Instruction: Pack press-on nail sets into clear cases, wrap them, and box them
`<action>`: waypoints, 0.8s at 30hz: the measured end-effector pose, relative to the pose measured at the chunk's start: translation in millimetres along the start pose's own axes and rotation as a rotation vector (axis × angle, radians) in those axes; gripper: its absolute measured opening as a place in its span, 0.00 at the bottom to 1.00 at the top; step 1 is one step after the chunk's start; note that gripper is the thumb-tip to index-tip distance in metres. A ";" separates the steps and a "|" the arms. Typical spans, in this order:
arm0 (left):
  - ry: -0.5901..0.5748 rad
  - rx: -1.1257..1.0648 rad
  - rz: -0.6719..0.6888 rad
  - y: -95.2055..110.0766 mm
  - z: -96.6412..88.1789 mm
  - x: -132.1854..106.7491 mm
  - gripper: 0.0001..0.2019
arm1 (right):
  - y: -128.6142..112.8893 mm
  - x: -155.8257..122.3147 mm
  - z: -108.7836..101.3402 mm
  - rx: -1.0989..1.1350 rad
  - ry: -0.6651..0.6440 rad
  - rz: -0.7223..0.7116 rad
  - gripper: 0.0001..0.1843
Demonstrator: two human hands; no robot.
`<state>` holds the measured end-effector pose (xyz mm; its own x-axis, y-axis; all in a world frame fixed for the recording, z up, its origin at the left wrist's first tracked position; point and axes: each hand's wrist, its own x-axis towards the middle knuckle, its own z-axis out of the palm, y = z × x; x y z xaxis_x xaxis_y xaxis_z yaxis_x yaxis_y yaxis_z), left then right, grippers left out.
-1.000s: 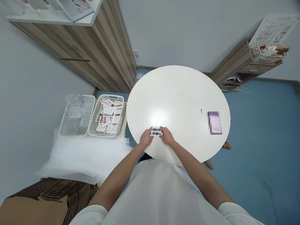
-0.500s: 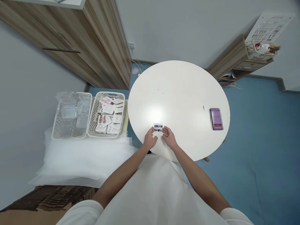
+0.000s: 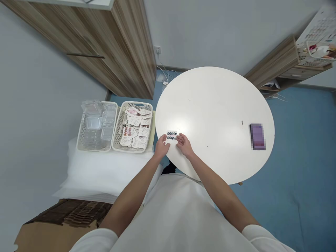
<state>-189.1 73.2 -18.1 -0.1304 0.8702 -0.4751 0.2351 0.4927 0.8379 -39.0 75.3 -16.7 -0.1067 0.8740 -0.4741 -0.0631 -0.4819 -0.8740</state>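
A small white card of dark nail tips [image 3: 172, 135] lies on the round white table [image 3: 215, 105], close to its left edge. My left hand [image 3: 162, 147] is at the card's left end, thumb and fingers closed on its edge. My right hand [image 3: 185, 145] holds the card's right end with curled fingertips. Both forearms reach in from below, over my white shirt.
Left of the table, two white baskets sit on stacked white foam sheets [image 3: 105, 171]: one with clear plastic cases [image 3: 96, 126], one with several nail-tip cards [image 3: 135, 127]. A purple object [image 3: 257, 136] lies at the table's right. Cardboard [image 3: 63, 217] is at lower left, and wooden cabinets stand behind.
My hands came off the card half a second ago and are back on its ends. The card now sits nearer the table's left edge, and the view has shifted.
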 end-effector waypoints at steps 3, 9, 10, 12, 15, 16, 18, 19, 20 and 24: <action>0.011 -0.031 0.016 -0.9 -2.4 4.9 0.30 | -2.2 4.6 4.7 0.002 -0.001 -0.004 0.35; 0.008 -0.073 0.033 -3.1 -1.8 3.1 0.30 | -4.9 3.8 6.8 -0.014 0.017 0.004 0.35; 0.010 -0.083 0.034 -3.4 -1.7 2.4 0.30 | -5.0 3.2 6.9 -0.018 0.019 0.002 0.35; 0.016 -0.106 0.039 -4.0 -1.6 1.6 0.30 | -5.0 2.6 7.2 -0.023 0.022 -0.008 0.34; 0.018 -0.127 0.041 -5.1 -1.5 1.3 0.30 | -4.8 2.4 7.7 -0.022 0.019 -0.019 0.34; 0.018 -0.129 0.044 -5.4 -1.5 1.1 0.30 | -4.9 2.2 7.6 -0.022 0.018 -0.017 0.34; 0.024 -0.130 0.047 -5.7 -1.2 -0.1 0.30 | -5.2 0.8 6.6 -0.023 0.016 -0.010 0.35; 0.031 -0.131 0.047 -5.8 -0.9 -1.1 0.30 | -5.5 -0.5 5.4 -0.024 0.014 -0.007 0.35; 0.040 -0.130 0.045 -5.8 -0.6 -2.6 0.30 | -5.8 -2.5 3.8 -0.026 0.011 -0.005 0.35; 0.076 -0.120 0.021 -6.7 2.2 -12.2 0.30 | -8.1 -15.0 -7.4 -0.039 -0.020 0.000 0.36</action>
<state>-187.0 59.3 -18.6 -0.2003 0.8758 -0.4391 0.1225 0.4671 0.8757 -29.5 66.5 -3.3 -0.1266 0.8724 -0.4721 -0.0244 -0.4785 -0.8777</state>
